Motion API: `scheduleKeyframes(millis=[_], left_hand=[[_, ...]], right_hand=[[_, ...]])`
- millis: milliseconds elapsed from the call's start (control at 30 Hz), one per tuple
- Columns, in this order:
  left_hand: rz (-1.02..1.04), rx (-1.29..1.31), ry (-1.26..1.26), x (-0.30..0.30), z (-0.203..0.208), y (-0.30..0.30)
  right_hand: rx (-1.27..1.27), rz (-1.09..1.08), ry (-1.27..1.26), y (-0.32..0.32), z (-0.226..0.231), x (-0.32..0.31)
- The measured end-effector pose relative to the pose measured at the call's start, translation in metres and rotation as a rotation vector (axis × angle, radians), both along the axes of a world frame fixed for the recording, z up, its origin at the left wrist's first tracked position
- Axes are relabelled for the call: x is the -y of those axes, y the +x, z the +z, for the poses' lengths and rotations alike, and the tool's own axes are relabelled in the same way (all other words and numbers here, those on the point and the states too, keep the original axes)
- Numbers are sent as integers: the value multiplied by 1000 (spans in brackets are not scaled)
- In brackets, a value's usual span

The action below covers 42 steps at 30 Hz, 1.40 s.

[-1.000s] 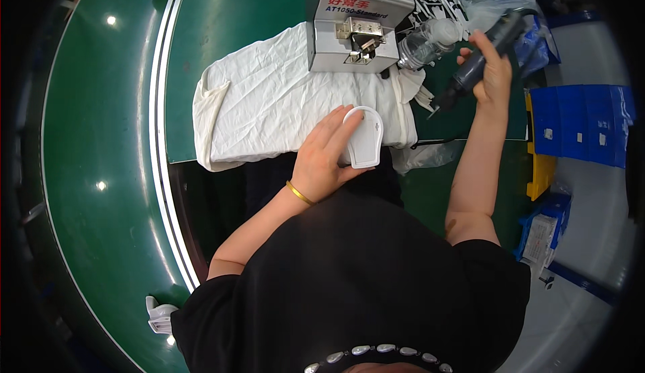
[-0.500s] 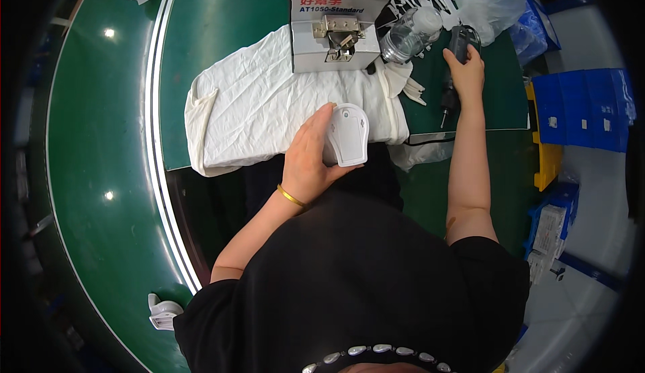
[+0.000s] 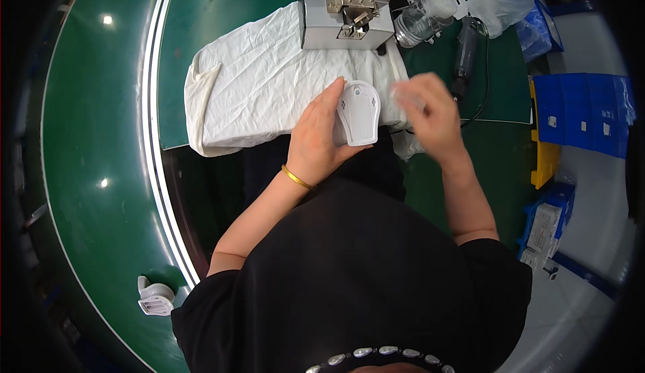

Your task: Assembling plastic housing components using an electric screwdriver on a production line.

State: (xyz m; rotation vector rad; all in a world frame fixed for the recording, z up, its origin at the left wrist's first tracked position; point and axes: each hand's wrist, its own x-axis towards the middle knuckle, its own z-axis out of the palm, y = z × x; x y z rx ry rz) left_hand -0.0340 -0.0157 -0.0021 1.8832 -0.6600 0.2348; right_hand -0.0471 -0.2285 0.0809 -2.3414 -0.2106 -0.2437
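My left hand (image 3: 316, 128) is closed around a white plastic housing (image 3: 361, 117), held above the near edge of the cloth with its hollow side up. Small screw points show inside its rim. My right hand (image 3: 430, 114) is in the air to the right of the housing, apart from it. Motion smears its fingers, so I cannot make out whether anything is between them. Beyond that hand an electric screwdriver (image 3: 467, 47), dark grey with a cable, lies on the green table.
A white cloth (image 3: 248, 84) covers the table's near part. A grey machine (image 3: 349, 20) stands behind it, beside a clear plastic bottle (image 3: 426, 20) and loose white parts. Another white housing (image 3: 156, 299) lies on the green surface (image 3: 101, 232) at left. Blue bins (image 3: 581, 111) are at right.
My right hand has let go of the electric screwdriver and moved left and nearer, toward the housing. My left hand and the housing have shifted slightly right and up in the picture.
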Motion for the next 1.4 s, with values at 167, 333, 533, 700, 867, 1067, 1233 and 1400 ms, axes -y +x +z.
scheduleKeyframes(millis=[167, 333, 533, 700, 867, 1067, 1233, 1400], left_hand=[[-27, 13, -19, 0, 1, -1], [-33, 44, -43, -1, -1, -1], [-37, 8, -69, -1, -2, -1], [-42, 28, -60, -1, -2, -1], [-34, 53, -66, 0, -3, -3], [-35, 19, -84, -1, -5, 0], [-29, 52, -71, -1, -2, 0], [-31, 17, -82, -3, -5, 0]], right_hand=[[76, 289, -95, -35, -19, -22], [24, 133, 3, -45, -23, -39], [-211, 90, 374, -52, -31, -30], [-136, 53, 238, -50, -29, -42], [-158, -208, 269, -47, -37, -53], [-229, 98, 438, -46, -43, -26], [-206, -57, 389, -43, -46, -41], [-372, -39, 669, -35, -33, -34]])
